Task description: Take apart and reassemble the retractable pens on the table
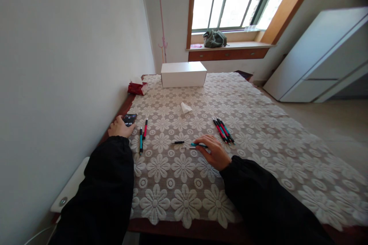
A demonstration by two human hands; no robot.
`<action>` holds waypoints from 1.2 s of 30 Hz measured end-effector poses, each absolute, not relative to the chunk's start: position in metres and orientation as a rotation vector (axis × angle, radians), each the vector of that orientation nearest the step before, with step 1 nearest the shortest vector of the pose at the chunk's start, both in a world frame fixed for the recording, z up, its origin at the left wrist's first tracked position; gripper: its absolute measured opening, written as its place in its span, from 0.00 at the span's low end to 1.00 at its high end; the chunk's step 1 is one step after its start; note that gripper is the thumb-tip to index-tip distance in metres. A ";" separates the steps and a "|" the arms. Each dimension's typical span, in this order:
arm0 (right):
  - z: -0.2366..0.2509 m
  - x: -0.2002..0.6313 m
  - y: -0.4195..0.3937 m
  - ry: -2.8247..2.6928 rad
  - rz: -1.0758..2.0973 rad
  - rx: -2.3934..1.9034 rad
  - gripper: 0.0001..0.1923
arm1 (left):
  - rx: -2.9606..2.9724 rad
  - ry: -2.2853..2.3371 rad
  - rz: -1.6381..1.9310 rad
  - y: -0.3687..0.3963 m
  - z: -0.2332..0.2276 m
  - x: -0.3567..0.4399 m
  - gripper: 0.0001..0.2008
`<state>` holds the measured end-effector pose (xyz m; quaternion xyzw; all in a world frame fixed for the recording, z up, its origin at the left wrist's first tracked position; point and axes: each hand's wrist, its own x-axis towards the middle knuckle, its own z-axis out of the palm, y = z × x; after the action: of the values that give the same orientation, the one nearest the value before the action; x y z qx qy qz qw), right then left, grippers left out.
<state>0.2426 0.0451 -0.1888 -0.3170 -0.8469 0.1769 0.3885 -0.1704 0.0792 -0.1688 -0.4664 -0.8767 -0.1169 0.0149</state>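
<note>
Teal barrel (193,144) is lying low over the cloth (184,195), pinched between the thumb and fingers of the right hand (214,152). A black grip (179,142) is resting just left of it, and a slim pale rod (192,147) is showing beside the fingertips. By the left edge of the table (161,230), near the wall (71,65), the left hand (119,127) is curving over the phone (130,120); whether it is gripping or only touching, I cannot tell. Cloth is spreading widely between the hands, with a teal pen (141,140) and a red pen (145,129) lying nearer the phone. Past the right hand, a bundle of pens (223,131) is lying slantwise, and more cloth is running on toward the right edge. Raised, flower-shaped lace is ending in scallops along the near edge, well apart from the barrel. Ahead, a crumpled tissue (186,108) is peaking softly, while a smooth, oblong white box (184,77) is standing near the far edge. A creased red packet (138,88) is slumping near the wall.
</note>
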 end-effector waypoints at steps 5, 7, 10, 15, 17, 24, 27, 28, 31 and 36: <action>-0.190 0.242 0.044 -1.917 0.715 -0.874 0.06 | -1.456 -2.719 -0.391 0.079 -0.170 -0.169 0.40; -0.191 0.242 0.046 -1.701 0.938 -0.867 0.09 | -1.450 -2.726 -0.398 0.078 -0.170 -0.169 0.41; -0.191 0.242 0.049 -1.419 1.221 -0.818 0.15 | -1.443 -2.743 -0.398 0.079 -0.170 -0.171 0.43; -0.190 0.244 0.053 -1.361 1.331 -0.854 0.21 | -1.496 -2.751 -0.413 0.078 -0.173 -0.175 0.45; -0.190 0.244 0.054 -1.343 1.323 -0.859 0.19 | -1.552 -2.671 -0.479 0.077 -0.172 -0.172 0.44; -0.186 0.242 0.052 -1.326 1.324 -0.820 0.18 | -1.796 -2.258 -0.745 0.072 -0.146 -0.116 0.25; -0.184 0.241 0.051 -1.344 1.298 -0.831 0.18 | -2.095 -2.018 -0.915 0.060 -0.137 -0.077 0.16; -0.184 0.241 0.051 -1.356 1.277 -0.832 0.17 | -2.230 -1.919 -0.977 0.054 -0.137 -0.063 0.14; -0.184 0.242 0.050 -1.423 1.196 -0.826 0.15 | -2.533 -1.686 -1.068 0.035 -0.145 -0.028 0.10; -0.183 0.241 0.046 -1.534 0.995 -0.842 0.15 | -2.739 -1.541 -0.976 0.016 -0.169 0.003 0.09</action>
<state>0.2413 0.0460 -0.1825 -0.3535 -0.6440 0.4177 0.5346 0.0035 0.0155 -0.1688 -0.8300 -0.4669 -0.2958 -0.0745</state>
